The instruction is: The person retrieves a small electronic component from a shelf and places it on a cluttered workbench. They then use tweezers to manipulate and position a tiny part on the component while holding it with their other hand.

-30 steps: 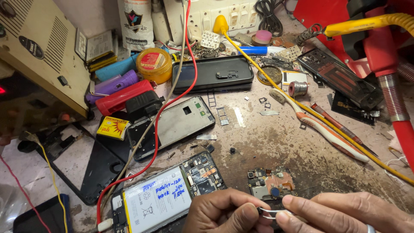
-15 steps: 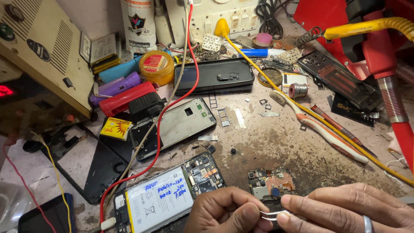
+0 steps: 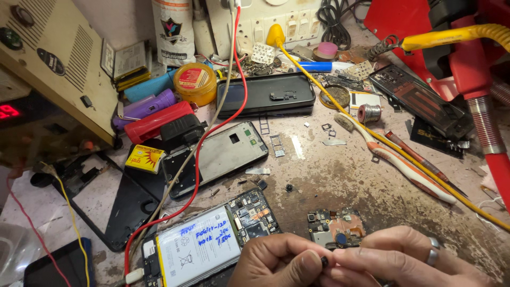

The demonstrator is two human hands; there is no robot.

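Observation:
My left hand (image 3: 281, 260) and my right hand (image 3: 409, 258) meet at the bottom edge of the view. Their fingertips pinch a tiny black part (image 3: 324, 261) between them. A ring sits on one finger of my right hand. Just above the fingers lies a small bare circuit board (image 3: 334, 228) on the stained bench. To the left of my left hand lies an opened phone (image 3: 249, 212) with a white battery (image 3: 199, 247) that has blue handwriting on it.
A grey phone frame (image 3: 218, 157) and a black phone case (image 3: 265, 94) lie further back. A red wire (image 3: 199, 154) crosses them. A beige power supply (image 3: 53, 69) stands at left, a yellow tin (image 3: 195, 83) behind, a toothbrush (image 3: 404, 159) and solder spool (image 3: 369, 112) at right.
My fingertips have closed together. The thin shiny strip seen between them earlier no longer shows; only a small black part is visible. Both hands sit slightly lower in view.

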